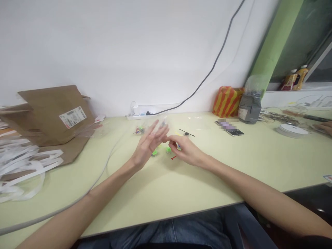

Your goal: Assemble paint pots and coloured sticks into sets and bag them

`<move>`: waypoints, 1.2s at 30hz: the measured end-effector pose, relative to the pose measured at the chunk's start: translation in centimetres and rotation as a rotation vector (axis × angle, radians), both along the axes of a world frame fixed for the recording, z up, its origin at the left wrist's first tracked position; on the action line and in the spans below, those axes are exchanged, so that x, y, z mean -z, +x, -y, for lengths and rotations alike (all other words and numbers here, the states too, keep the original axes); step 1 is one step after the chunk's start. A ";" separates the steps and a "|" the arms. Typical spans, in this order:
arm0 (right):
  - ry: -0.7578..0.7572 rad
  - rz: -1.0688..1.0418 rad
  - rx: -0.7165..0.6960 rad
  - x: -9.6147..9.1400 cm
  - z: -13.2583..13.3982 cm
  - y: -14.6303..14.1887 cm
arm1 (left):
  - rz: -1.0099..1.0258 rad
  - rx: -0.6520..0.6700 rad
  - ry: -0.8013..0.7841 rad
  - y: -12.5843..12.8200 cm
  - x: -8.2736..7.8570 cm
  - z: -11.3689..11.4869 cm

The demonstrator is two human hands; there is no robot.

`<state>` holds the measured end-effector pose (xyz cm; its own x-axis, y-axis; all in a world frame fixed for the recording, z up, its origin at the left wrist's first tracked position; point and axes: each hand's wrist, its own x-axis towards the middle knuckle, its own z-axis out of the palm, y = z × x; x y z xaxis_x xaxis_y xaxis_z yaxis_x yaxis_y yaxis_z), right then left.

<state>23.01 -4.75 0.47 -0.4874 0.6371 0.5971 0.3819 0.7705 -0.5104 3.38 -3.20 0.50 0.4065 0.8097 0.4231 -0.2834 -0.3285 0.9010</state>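
My left hand (149, 143) is raised over the table with its fingers stretched out. Close by its fingertips, my right hand (185, 148) is curled with thumb and forefinger together; anything between them is hidden. Beneath the hands lie small green pieces, one round piece (155, 153) by my left hand and another green piece (168, 150) between the hands. A small red piece (173, 157) is beside my right hand, and a thin black bar with a thicker middle (186, 134) lies behind it. Small coloured parts (140, 130) sit beyond my left hand.
Opened cardboard (52, 117) and white strapping (23, 169) occupy the left, where a grey cable (103, 169) crosses the table. A power strip (140, 116) sits along the wall. To the right are a phone (234, 131), a striped bag (227, 100), a white spool (292, 130) and another person's hand (327, 128).
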 end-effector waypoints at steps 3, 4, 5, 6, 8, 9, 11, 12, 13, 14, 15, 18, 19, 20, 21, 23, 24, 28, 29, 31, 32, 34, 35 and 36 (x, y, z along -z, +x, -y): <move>0.084 -0.084 0.007 0.0 0.1 -0.1 | -0.107 -0.273 0.242 -0.5 -0.7 0.2; 0.122 -0.120 0.019 0.0 0.1 -0.1 | -0.160 -0.376 0.316 -0.7 -0.8 0.2; 0.163 -0.149 0.027 -0.1 0.2 0.0 | -0.224 -0.469 0.380 -1.0 -0.9 0.2; 0.209 -0.169 0.032 -0.1 0.2 0.0 | -0.291 -0.554 0.448 -1.2 -1.0 0.2; 0.311 -0.177 0.043 -0.2 0.4 0.1 | -0.414 -0.702 0.636 -1.6 -0.9 0.0; 0.361 -0.164 0.049 -0.3 0.6 0.1 | -0.465 -0.765 0.750 -1.7 -0.9 -0.1; 0.448 -0.127 0.064 -0.4 0.9 0.0 | -0.527 -0.857 0.959 -1.9 -1.0 -0.3; 0.486 -0.108 0.068 -0.4 1.1 -0.1 | -0.539 -0.875 1.035 -1.9 -1.0 -0.4; 0.515 -0.093 0.072 -0.5 1.3 -0.2 | -0.548 -0.875 1.082 -1.9 -1.1 -0.4; 0.536 -0.081 0.081 -0.6 1.4 -0.3 | -0.558 -0.859 1.107 -1.9 -1.2 -0.3; 0.548 -0.070 0.095 -0.6 1.5 -0.4 | -0.568 -0.832 1.115 -2.0 -1.3 -0.3; 0.537 -0.030 0.150 -0.5 1.3 -0.4 | -0.587 -0.713 1.064 -2.3 -1.6 -0.2; 0.524 -0.016 0.167 -0.3 1.2 -0.4 | -0.592 -0.671 1.036 -2.4 -1.6 -0.2; 0.509 -0.002 0.181 -0.2 1.0 -0.4 | -0.598 -0.629 1.013 -2.4 -1.6 -0.3; 0.496 0.008 0.194 0.0 0.8 -0.4 | -0.605 -0.591 0.994 -2.4 -1.5 -0.3; 0.482 0.016 0.217 0.3 0.5 -0.4 | -0.625 -0.527 0.975 -2.4 -1.4 -0.5; 0.480 0.015 0.222 0.3 0.4 -0.4 | -0.637 -0.504 0.969 -2.3 -1.3 -0.5; 0.429 -0.025 0.176 0.3 0.3 -0.5 | -0.693 -0.445 0.972 -1.8 -1.1 -0.3; 0.403 -0.045 0.144 0.3 0.4 -0.5 | -0.708 -0.434 0.977 -1.8 -1.1 -0.3; 0.352 -0.090 0.072 0.2 0.4 -0.6 | -0.730 -0.412 0.985 -1.7 -1.2 -0.2; 0.327 -0.107 0.044 0.2 0.5 -0.6 | -0.733 -0.405 0.984 -1.7 -1.3 -0.2; 0.283 -0.123 0.017 0.2 0.5 -0.6 | -0.725 -0.401 0.970 -1.8 -1.4 -0.2; 0.266 -0.123 0.016 0.2 0.6 -0.6 | -0.714 -0.403 0.955 -1.8 -1.4 -0.3; 0.253 -0.123 0.018 0.1 0.6 -0.6 | -0.705 -0.403 0.940 -1.8 -1.5 -0.3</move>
<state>22.37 -5.34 0.33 -0.3917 0.4682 0.7920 0.3437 0.8730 -0.3460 1.56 -2.91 1.97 0.5733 0.4307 0.6970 0.4377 -0.8801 0.1838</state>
